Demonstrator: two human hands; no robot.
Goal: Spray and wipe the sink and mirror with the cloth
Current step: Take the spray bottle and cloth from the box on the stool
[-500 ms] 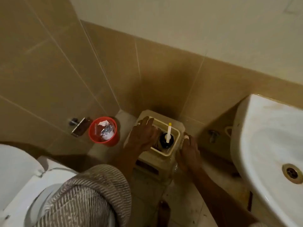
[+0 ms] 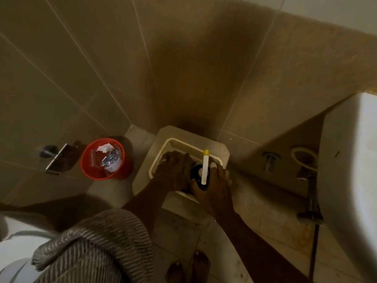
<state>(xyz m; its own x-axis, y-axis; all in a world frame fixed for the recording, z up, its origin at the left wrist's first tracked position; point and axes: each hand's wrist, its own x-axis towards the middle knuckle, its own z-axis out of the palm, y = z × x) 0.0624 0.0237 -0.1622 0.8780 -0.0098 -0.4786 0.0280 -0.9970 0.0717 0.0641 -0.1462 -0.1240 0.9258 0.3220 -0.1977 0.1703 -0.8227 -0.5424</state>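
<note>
The white sink (image 2: 350,180) fills the right edge; no mirror shows. A cream plastic basket (image 2: 184,144) sits on a cream stool (image 2: 179,132) in the tiled corner. In the basket stands a dark round container (image 2: 196,175) with a white, yellow-tipped stick (image 2: 205,168) rising from it. My left hand (image 2: 175,170) lies palm down inside the basket, and what is under it is hidden. My right hand (image 2: 216,186) wraps around the container's near side, thumb up beside the stick. Grey striped fabric (image 2: 98,244) hangs over my left arm.
A red bin (image 2: 106,176) with wrappers stands on the floor left of the stool. A metal paper holder (image 2: 59,160) is on the left wall. The white toilet (image 2: 14,248) is at the bottom left. Pipes and a valve (image 2: 269,160) run under the sink.
My right hand has moved from the basket's right rim onto the dark container. My left hand stays in the basket. The view has dropped closer to the corner.
</note>
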